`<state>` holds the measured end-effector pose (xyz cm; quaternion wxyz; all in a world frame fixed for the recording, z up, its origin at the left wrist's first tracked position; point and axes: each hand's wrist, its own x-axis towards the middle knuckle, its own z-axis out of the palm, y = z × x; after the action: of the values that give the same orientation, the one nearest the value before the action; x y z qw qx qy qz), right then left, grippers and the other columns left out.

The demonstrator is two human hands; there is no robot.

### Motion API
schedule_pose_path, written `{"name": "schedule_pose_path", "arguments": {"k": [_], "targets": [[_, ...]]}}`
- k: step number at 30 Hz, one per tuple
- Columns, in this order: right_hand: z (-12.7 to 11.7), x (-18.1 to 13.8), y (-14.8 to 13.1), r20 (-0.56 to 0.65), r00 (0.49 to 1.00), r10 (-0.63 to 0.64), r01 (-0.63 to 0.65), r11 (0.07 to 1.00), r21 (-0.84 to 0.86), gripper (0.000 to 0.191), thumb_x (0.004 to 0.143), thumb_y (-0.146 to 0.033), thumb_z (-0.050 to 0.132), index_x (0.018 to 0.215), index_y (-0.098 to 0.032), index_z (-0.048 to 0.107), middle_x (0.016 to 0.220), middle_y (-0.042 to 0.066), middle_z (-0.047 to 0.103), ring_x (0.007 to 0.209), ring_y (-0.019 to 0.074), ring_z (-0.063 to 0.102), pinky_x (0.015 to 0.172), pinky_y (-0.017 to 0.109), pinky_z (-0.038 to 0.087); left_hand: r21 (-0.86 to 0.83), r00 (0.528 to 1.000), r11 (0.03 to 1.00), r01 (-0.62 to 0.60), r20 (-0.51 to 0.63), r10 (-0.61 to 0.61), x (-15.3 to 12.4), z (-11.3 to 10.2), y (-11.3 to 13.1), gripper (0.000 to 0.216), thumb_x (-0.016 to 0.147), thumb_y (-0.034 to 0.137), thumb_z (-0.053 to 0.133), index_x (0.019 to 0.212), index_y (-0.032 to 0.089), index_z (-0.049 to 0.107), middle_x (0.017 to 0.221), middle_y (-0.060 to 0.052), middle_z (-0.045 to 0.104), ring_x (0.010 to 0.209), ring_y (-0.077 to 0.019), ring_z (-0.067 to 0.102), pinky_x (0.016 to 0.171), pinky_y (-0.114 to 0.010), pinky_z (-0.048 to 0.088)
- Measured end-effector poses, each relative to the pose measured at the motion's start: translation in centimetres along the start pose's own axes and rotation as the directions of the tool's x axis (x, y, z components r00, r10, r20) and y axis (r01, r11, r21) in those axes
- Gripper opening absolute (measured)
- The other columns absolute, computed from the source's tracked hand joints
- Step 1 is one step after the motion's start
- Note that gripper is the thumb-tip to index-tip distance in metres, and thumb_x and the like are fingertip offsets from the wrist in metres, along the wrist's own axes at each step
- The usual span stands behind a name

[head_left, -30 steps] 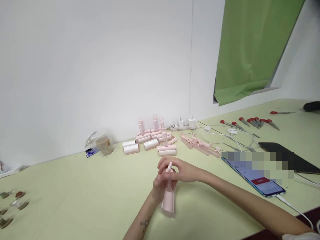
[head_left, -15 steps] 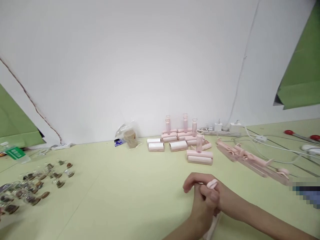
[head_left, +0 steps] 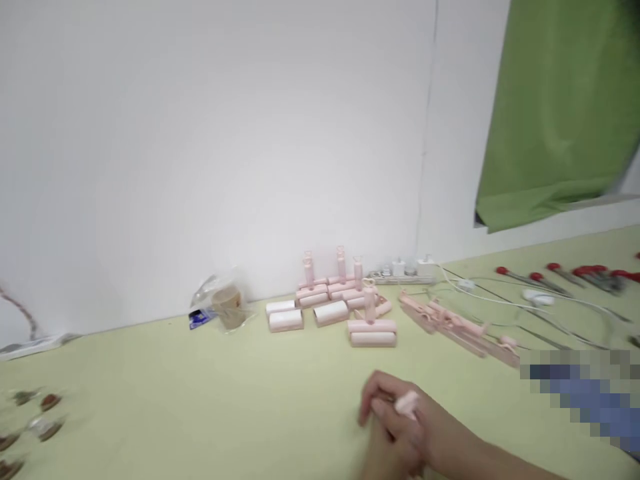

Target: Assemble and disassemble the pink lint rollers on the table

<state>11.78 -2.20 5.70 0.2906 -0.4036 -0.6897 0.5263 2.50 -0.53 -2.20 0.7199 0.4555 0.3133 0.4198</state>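
Note:
Both my hands are clasped together low in the middle of the view, over the pale green table. My right hand comes in from the right and wraps over my left hand. A pink lint roller handle sticks out between the fingers; both hands are closed on it. The roller's body is hidden below the frame edge. The picture is blurred by motion.
A group of pink lint rollers and white rolls stands by the white wall. Pink handles lie in a row to the right. Beyond are a power strip, white cables and red-handled screwdrivers. A plastic bag lies left; small brown pieces far left.
The view has swung back to the right and tilted up a little. My clasped hands have sunk lower in the frame, still holding the pink roller.

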Motion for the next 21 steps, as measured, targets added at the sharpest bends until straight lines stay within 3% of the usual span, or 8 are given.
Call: {"name": "schedule_pose_path", "arguments": {"k": [2,4,7,12,14,17,19,21], "targets": [[-0.7,-0.6,-0.4,0.013,0.998,0.066,-0.066,0.998,0.002,0.033,0.078,-0.043,0.041,0.104,-0.022,0.04,0.06,-0.005,0.047,0.04,0.0079,0.041,0.04,0.02,0.036,0.0,0.998,1.0,-0.023,0.05,0.023,-0.1,0.2,0.5,0.041,0.053,0.056,0.062,0.057,0.017,0.048,0.04,0.006,0.037,0.041,-0.0096,0.037,0.045,-0.024,0.029],[-1.6,-1.6,-0.4,-0.06,0.996,0.06,-0.065,0.994,-0.084,0.053,0.071,-0.041,0.054,0.116,-0.025,0.03,0.09,0.002,0.053,0.066,0.0129,0.054,0.057,0.025,0.045,0.006,0.995,0.997,-0.079,0.068,0.078,-0.6,0.4,1.5,0.049,0.05,0.064,0.06,0.055,0.016,0.048,0.044,0.003,0.042,0.044,-0.0106,0.04,0.048,-0.024,0.031],[-2.1,-3.1,0.9,-0.16,0.987,0.004,-0.053,0.952,-0.3,0.07,0.063,-0.039,0.063,0.122,-0.026,0.027,0.119,0.007,0.04,0.103,0.0224,0.045,0.079,0.032,0.041,0.138,0.975,0.965,-0.222,0.004,0.224,-1.8,0.8,3.6,0.041,0.07,0.057,0.047,0.078,0.017,0.051,0.072,0.0,0.051,0.069,-0.0144,0.047,0.067,-0.026,0.036],[-1.2,-1.4,3.8,-0.091,0.989,-0.116,0.041,0.811,-0.583,0.04,0.066,-0.024,0.059,0.103,-0.019,0.047,0.1,0.006,0.054,0.092,0.0233,0.049,0.075,0.034,0.039,0.489,0.96,0.837,-0.247,0.01,0.278,-3.3,0.1,6.2,0.028,0.084,0.037,0.033,0.106,0.023,0.042,0.102,-0.005,0.049,0.097,-0.0195,0.045,0.084,-0.031,0.033],[-0.9,0.7,4.1,-0.046,0.98,-0.192,0.115,0.748,-0.654,0.026,0.069,-0.02,0.055,0.095,-0.018,0.052,0.094,0.006,0.056,0.088,0.0229,0.05,0.074,0.033,0.038,0.686,0.938,0.687,-0.242,-0.016,0.346,-3.5,-1.6,6.6,0.034,0.081,0.033,0.039,0.114,0.023,0.039,0.113,-0.007,0.045,0.109,-0.0219,0.037,0.092,-0.034,0.026],[-0.7,4.4,3.7,0.021,0.964,-0.267,0.209,0.701,-0.682,0.021,0.071,-0.019,0.054,0.092,-0.017,0.054,0.092,0.007,0.058,0.088,0.0234,0.05,0.074,0.033,0.036,0.915,0.896,0.398,-0.062,-0.124,0.425,-3.2,-5.4,6.4,0.06,0.067,0.027,0.057,0.122,0.024,0.033,0.122,-0.009,0.04,0.117,-0.0271,0.028,0.097,-0.039,0.019],[-0.7,6.6,3.3,0.044,0.957,-0.287,0.241,0.699,-0.673,0.021,0.071,-0.017,0.053,0.092,-0.018,0.055,0.092,0.007,0.059,0.09,0.0241,0.051,0.077,0.034,0.035,0.924,0.855,0.344,0.164,-0.307,0.417,-2.5,-7.8,5.7,0.071,0.061,0.025,0.061,0.125,0.021,0.029,0.123,-0.012,0.037,0.117,-0.031,0.029,0.094,-0.042,0.022],[-0.9,8.4,2.9,0.049,0.952,-0.303,0.258,0.705,-0.66,0.023,0.069,-0.018,0.055,0.093,-0.018,0.056,0.092,0.007,0.06,0.091,0.0257,0.051,0.079,0.037,0.034,0.907,0.845,0.372,0.199,-0.351,0.404,-1.5,-9.7,4.9,0.068,0.063,0.027,0.059,0.124,0.018,0.03,0.121,-0.013,0.037,0.113,-0.0288,0.036,0.092,-0.039,0.028]]}}
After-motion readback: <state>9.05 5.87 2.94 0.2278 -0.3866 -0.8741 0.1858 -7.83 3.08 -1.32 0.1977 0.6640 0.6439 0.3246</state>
